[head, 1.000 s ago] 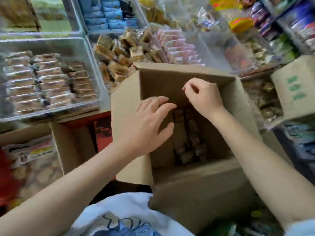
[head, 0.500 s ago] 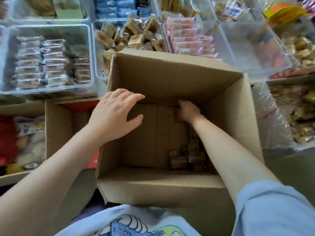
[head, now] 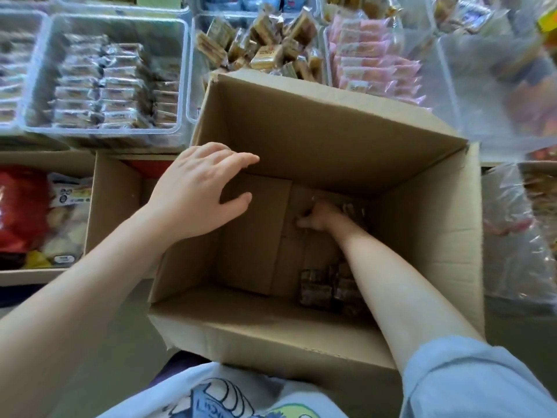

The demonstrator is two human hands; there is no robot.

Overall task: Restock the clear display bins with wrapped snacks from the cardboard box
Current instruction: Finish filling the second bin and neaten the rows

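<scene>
An open cardboard box (head: 316,125) stands in front of me, deep and mostly bare inside. Several brown wrapped snacks (head: 315,292) lie on its floor at the near right. My right hand (head: 319,217) is down at the bottom, fingers curled among more wrapped snacks by the far right wall; its grip is partly hidden. My left hand (head: 200,191) rests with relaxed fingers on the box's left rim. Behind the box stand clear display bins: one with brown wrapped snacks (head: 259,46), one with silver-wrapped bars (head: 102,82), one with pink packs (head: 373,67).
A second cardboard box (head: 114,194) stands at the left beside a tray of red and white bags (head: 33,215). Plastic bags of snacks (head: 521,236) lie at the right. A near-bare clear bin (head: 494,86) sits at the back right.
My right hand has gone from above the box down to its floor, among the snacks at the far right. My left hand stays on the left rim. The view has tilted downward.
</scene>
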